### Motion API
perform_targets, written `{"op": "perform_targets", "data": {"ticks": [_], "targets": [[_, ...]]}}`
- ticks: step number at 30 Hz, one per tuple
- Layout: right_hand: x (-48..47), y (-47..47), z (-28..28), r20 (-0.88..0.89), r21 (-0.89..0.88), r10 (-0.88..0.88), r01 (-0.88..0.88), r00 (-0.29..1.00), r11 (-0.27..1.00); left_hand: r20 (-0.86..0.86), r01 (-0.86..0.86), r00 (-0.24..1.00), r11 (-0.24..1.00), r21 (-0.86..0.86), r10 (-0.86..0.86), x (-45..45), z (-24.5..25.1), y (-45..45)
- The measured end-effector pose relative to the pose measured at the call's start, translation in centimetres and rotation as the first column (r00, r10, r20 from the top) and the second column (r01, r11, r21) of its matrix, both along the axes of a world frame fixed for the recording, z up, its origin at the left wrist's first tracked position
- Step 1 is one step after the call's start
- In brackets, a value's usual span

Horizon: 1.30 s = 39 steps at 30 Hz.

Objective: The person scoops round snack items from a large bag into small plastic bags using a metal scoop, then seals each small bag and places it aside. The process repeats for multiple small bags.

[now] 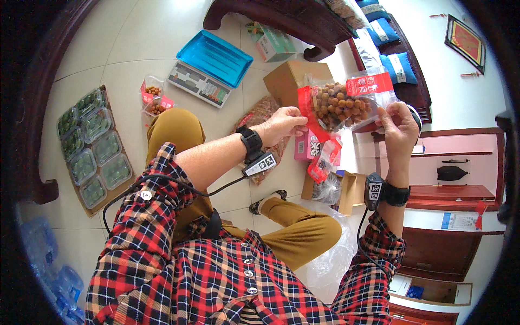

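Note:
Between my hands, a clear and red plastic bag of round brown snack balls (341,103) is held up above the floor. My left hand (284,124) pinches the bag's red end between thumb and fingers. The transparent opposite end is in the grip of my right hand (396,122). Below the bag are an empty-looking red and clear pouch (325,160) and a pink box (304,146). A large clear bag of brown pieces (264,113) lies partly behind my left forearm. Two smaller snack bags (156,97) rest on the floor beyond my knee.
A digital scale (199,85) with a blue tray (215,59) stands ahead. Clear tubs of green contents (107,148) sit on cardboard at left. Around the right side are a brown carton (298,77), an open carton (347,193), a green box (276,44) and clear plastic sheeting (329,260).

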State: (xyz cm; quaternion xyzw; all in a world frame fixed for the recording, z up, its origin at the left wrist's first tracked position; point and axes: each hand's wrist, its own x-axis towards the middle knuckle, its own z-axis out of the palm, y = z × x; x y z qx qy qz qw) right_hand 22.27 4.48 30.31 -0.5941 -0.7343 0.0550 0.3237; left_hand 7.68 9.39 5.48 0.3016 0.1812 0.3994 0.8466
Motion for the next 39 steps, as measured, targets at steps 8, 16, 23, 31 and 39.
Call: {"op": "perform_targets", "data": {"ticks": [8, 16, 23, 31, 39], "targets": [[0.9, -0.8, 1.5, -0.045, -0.048, 0.003, -0.005, 0.999, 0.999, 0.125, -0.026, 0.992, 0.998, -0.052, 0.032, 0.4, 0.8, -0.4], [0.6, -3.4, 4.4, 0.053, -0.030, 0.125, -0.123, 0.991, 0.992, 0.274, 0.117, 0.952, 0.990, 0.077, -0.134, -1.1, 2.9, -0.8], [-0.9, -6.7, 5.7, 0.344, -0.015, 0.207, -0.215, 0.916, 0.976, 0.372, 0.082, 0.919, 0.985, 0.149, -0.133, -2.1, 3.5, -0.7], [-0.9, -7.9, 5.5, 0.554, 0.007, 0.184, -0.226, 0.812, 0.974, 0.587, 0.138, 0.787, 0.981, 0.135, -0.192, -3.7, 4.4, -0.8], [2.8, -7.5, 6.4, 0.541, 0.124, 0.114, -0.213, 0.833, 0.969, 0.767, 0.291, 0.531, 0.928, 0.235, -0.360, -4.5, 5.8, 0.2]]}}
